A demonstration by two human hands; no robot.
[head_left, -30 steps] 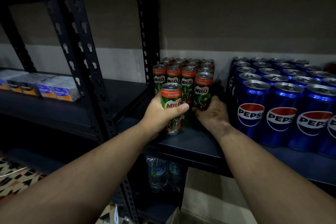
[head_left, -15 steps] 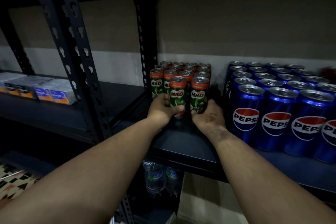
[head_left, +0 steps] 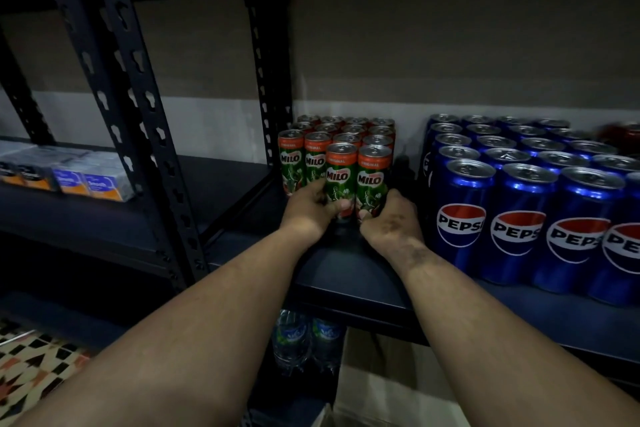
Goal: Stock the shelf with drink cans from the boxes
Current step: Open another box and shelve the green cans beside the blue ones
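Several green and red Milo cans stand in rows on the dark shelf. My left hand grips the lower part of the front Milo can, thumb across its face. My right hand grips the neighbouring front Milo can at its base. Both cans stand upright on the shelf at the front of the Milo group. To the right, several blue Pepsi cans fill the shelf in rows.
A black slotted upright post stands left of the Milo cans. Small blue and orange packs lie on the left shelf. Water bottles sit on the level below, beside a cardboard box. Patterned floor shows at lower left.
My left hand moved its Milo can from the shelf's front edge back against the rows and set it upright. My right hand stayed on its can, pushing it slightly back.
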